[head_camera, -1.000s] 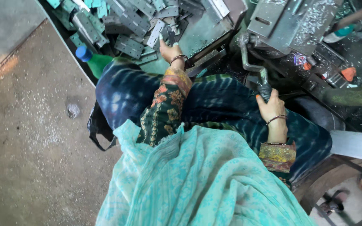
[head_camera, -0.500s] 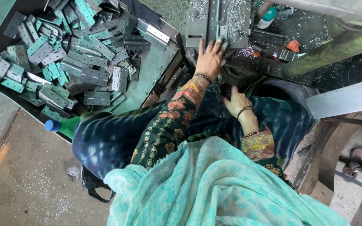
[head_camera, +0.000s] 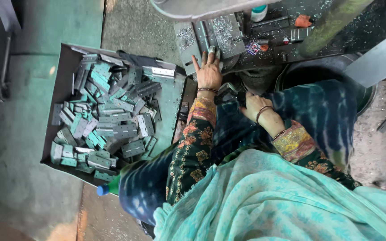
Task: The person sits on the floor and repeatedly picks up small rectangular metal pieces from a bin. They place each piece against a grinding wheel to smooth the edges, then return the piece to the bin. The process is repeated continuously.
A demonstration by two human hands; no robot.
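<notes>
The tray (head_camera: 63,67) of grey hinge plates (head_camera: 112,120) is sitting left of the machine bed (head_camera: 228,40). The left hand (head_camera: 208,73) is lying there, grip spread flat, nearer the plates; the right hand (head_camera: 253,105) is curling below, grip unclear.

Metal plates (head_camera: 204,38) and tray (head_camera: 63,76) crowd the left hand (head_camera: 208,71).

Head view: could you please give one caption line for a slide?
Left hand flat on grey metal plate, right hand at lap, beside a tray of grey-green metal hinge plates.
</notes>
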